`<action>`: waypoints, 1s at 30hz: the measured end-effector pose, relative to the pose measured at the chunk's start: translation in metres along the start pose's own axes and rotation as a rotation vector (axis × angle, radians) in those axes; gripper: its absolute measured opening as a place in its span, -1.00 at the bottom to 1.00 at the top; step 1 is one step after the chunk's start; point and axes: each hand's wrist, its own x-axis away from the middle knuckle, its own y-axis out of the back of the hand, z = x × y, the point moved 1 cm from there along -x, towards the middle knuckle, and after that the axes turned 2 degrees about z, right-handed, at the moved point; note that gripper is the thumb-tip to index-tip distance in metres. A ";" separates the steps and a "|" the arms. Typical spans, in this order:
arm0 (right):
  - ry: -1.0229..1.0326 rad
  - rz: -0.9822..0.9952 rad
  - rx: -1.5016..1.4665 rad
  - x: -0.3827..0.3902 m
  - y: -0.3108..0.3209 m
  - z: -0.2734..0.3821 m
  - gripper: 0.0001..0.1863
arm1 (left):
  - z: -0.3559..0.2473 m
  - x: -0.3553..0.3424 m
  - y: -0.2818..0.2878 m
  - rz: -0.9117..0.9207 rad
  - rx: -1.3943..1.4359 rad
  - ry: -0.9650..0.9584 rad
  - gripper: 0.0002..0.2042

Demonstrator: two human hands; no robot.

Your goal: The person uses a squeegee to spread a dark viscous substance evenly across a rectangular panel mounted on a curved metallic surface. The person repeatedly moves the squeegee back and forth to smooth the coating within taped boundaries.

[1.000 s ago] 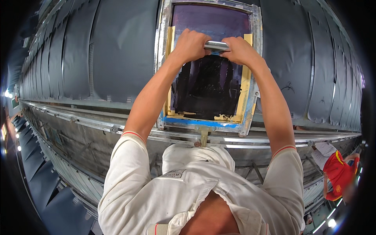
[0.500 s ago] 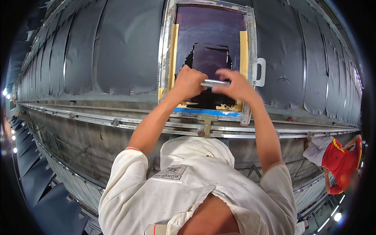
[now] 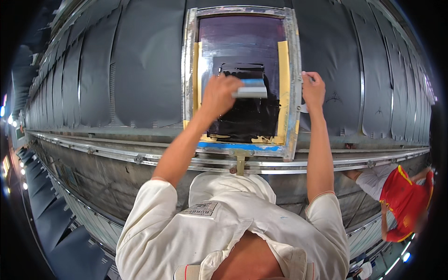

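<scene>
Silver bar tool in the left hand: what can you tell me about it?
The silver bar tool is short, straight and metal-looking, with a blue strip along its far side. The left hand grips its left end; no hand holds its right end. It lies crosswise over the framed panel's glossy black area; contact there is unclear.

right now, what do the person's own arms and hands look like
The left hand and right hand are bare, with no gloves visible. The sleeves are short, loose and off-white, leaving the forearms uncovered.
</scene>
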 end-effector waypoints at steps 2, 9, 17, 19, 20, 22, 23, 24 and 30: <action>0.020 0.016 -0.039 0.000 0.011 0.005 -0.67 | -0.037 0.050 0.005 0.033 -0.061 0.004 -0.46; 0.003 0.047 -0.153 0.019 -0.015 0.003 -0.73 | -0.063 0.117 0.011 0.007 -0.032 0.088 -0.40; 0.208 -0.009 -0.168 0.043 -0.091 -0.010 -0.72 | -0.001 0.132 0.025 0.062 -0.100 0.156 -0.60; 0.210 -0.020 -0.198 0.030 -0.080 -0.017 -0.72 | -0.003 0.118 0.017 0.092 -0.095 0.163 -0.63; 0.178 -0.009 -0.197 0.024 -0.072 -0.018 -0.72 | -0.004 0.108 0.012 0.103 -0.089 0.164 -0.64; 0.110 0.012 -0.194 0.016 -0.057 -0.021 -0.72 | -0.007 0.101 0.000 0.129 -0.059 0.166 -0.66; 0.123 -0.024 -0.162 0.017 -0.055 -0.026 -0.73 | -0.010 0.104 -0.006 0.145 -0.061 0.164 -0.65; 0.108 -0.021 -0.149 0.016 -0.056 -0.036 -0.73 | -0.013 0.107 -0.011 0.160 -0.063 0.159 -0.65; 0.097 0.030 0.012 -0.004 -0.050 -0.048 -0.69 | -0.002 0.067 0.004 0.279 0.051 0.180 -0.81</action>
